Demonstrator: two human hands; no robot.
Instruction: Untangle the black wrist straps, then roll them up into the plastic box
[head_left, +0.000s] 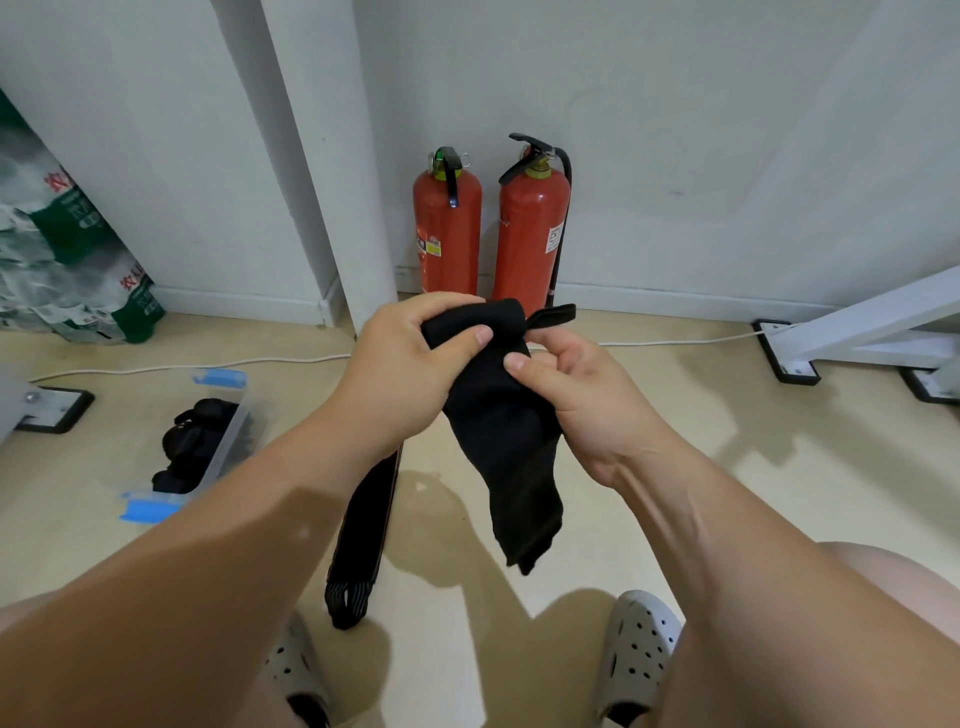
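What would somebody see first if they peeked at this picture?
Right in the middle, the left hand and right hand both grip a black wrist strap that dangles between them. Behind them, two red fire extinguishers stand against the wall, and a clear plastic box with black straps inside sits on the floor at the left.

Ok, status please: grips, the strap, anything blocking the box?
Left grip and right grip both pinch the black wrist strap, hanging loose. Plastic box open on floor, black straps inside. Nothing blocks it.
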